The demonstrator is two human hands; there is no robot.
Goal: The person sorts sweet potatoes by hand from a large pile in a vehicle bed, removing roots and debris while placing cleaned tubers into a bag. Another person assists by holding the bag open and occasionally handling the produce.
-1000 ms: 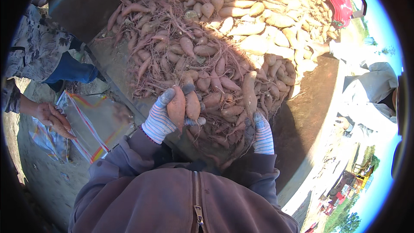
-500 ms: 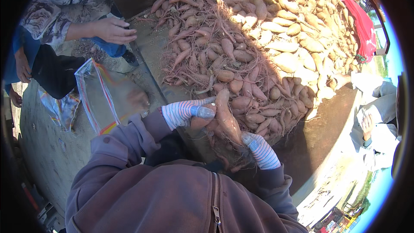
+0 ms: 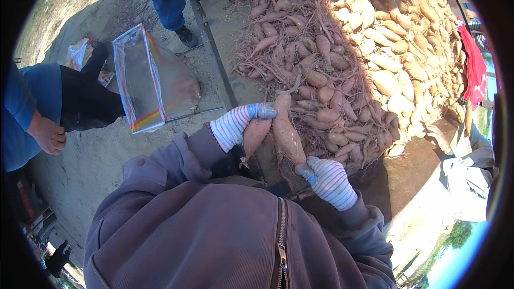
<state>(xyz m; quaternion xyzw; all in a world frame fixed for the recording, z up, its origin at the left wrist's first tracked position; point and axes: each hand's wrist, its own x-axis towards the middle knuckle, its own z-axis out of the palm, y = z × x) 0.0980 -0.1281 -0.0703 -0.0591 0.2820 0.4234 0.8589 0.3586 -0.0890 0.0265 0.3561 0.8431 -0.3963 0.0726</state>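
Note:
My left hand (image 3: 240, 123), in a striped glove with grey-blue coated fingertips, grips the upper end of a long sweet potato (image 3: 287, 131). A second, reddish sweet potato (image 3: 256, 138) hangs under the same hand, its tip pointing down. Pinched at the long one's lower end are the thumb and fingers of my right hand (image 3: 331, 183), gloved alike. The long sweet potato is held slightly tilted, with soil on its skin. Just beyond my hands spreads a big pile of sweet potatoes (image 3: 332, 88), tangled with thin roots on its near left side.
A clear plastic bag (image 3: 174, 83) with red and yellow edging stands open-mouthed at left. One co-worker's hand (image 3: 47, 134) is at far left; another person's blue-trousered leg (image 3: 165, 1) is beyond the bag. At right are a worker's light sleeve (image 3: 468, 174) and red cloth (image 3: 474, 67).
The view has swung left, so the pile sits further right. The long sweet potato is lower and clearer of the pile. The patterned sleeve and its hand at upper left are out of view.

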